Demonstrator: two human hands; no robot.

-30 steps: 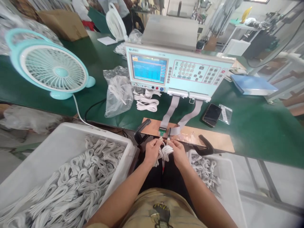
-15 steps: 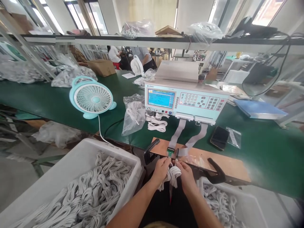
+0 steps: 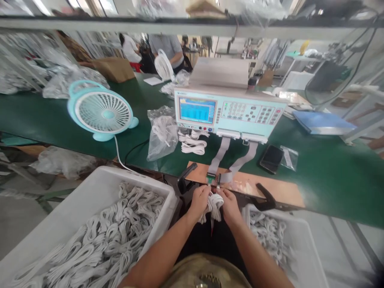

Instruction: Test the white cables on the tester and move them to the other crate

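White cable bundle (image 3: pixel 216 205) hangs between the left hand (image 3: pixel 200 201) and the right hand (image 3: pixel 229 203), just below the front edge of the brown board (image 3: pixel 282 192); each hand's fingertips pinch together on a cable end, near the grey ribbon cables (image 3: pixel 220 155)

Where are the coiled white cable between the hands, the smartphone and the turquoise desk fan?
Coiled white cable (image 3: pixel 216 205), head view: on its bundled loops.
Smartphone (image 3: pixel 271 159), head view: on its dark screen.
Turquoise desk fan (image 3: pixel 108 115), head view: on its grille's round hub.
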